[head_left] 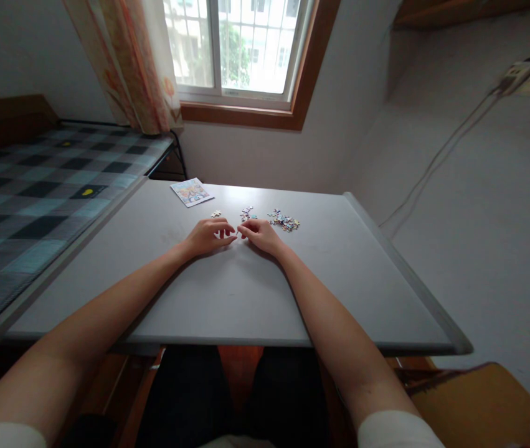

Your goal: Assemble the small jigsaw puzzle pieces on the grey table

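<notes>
Both my hands rest on the grey table, fingertips almost meeting. My left hand has its fingers curled in a pinch; whatever it holds is too small to name. My right hand is also curled, pinching something tiny at its fingertips that I cannot make out. Just beyond them lie a small cluster of jigsaw pieces, a larger loose heap of pieces to the right, and a single piece to the left. A colourful picture card lies at the table's far left.
A bed with a checked blue-and-black cover runs along the table's left side. A window with a curtain is behind. A white wall with a cable stands to the right. A wooden chair is at lower right.
</notes>
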Available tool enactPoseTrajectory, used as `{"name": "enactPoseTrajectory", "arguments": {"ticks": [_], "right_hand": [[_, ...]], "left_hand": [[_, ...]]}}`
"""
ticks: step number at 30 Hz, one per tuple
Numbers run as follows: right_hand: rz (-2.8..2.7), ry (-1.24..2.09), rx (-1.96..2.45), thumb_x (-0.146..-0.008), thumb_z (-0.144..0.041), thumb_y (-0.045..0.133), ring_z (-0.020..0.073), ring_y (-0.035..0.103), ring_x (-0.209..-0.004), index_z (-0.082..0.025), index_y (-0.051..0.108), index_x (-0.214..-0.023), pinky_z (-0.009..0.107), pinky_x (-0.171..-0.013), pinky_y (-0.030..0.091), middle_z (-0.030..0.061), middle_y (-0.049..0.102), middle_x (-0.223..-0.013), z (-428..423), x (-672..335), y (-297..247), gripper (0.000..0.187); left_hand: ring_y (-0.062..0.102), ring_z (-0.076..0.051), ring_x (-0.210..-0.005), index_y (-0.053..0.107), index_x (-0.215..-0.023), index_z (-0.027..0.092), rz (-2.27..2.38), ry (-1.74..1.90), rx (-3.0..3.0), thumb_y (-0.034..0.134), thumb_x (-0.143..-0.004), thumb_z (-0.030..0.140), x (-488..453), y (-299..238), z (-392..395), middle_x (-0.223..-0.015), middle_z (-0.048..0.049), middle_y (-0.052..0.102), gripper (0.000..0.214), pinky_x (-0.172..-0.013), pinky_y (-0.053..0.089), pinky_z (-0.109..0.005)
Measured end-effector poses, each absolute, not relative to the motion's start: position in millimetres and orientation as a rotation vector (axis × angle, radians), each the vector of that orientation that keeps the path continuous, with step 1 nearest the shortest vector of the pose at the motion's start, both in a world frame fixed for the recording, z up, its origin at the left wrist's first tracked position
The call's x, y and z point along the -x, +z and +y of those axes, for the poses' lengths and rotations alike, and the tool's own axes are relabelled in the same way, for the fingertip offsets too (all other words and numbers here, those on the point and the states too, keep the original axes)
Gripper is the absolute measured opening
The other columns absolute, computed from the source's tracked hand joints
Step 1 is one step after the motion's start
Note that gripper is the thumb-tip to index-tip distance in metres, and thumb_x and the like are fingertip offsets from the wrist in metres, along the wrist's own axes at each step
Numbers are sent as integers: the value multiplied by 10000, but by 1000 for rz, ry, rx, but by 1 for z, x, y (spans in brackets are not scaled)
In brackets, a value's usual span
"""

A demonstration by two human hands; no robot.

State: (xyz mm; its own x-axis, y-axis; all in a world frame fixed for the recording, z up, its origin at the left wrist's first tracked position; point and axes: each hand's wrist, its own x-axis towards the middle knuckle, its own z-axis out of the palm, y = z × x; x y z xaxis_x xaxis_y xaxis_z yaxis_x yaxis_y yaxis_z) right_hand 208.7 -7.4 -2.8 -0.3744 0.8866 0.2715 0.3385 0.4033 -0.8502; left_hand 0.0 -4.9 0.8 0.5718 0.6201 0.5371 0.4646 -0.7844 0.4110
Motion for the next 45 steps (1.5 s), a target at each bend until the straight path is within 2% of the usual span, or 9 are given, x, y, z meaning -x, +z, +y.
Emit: {"name": "enactPoseTrajectory", "arguments": {"ticks": [17, 45], "right_hand": [[-1912, 913, 1054, -824, -438, 600, 112, 557, -610, -118, 691, -815, 238, -612, 424, 33, 666, -671, -8, -209, -3, 332], [-1919, 914, 1036, -820, -409, 602, 114, 562, -620, -118, 696, -829, 238, -611, 425, 36, 670, -680, -8, -210, -2, 306]], "left_hand": [[584, -84, -599, 711, -807, 165, 841, 1037, -2594, 616, -811, 238, 0, 1, -5, -706, -9, 645, 119, -570, 467, -182], [572, -90, -587, 714, -786, 163, 866, 1046, -2598, 617, -826, 304, 0, 2, -5, -688, -16, 642, 176, -566, 465, -194]]}}
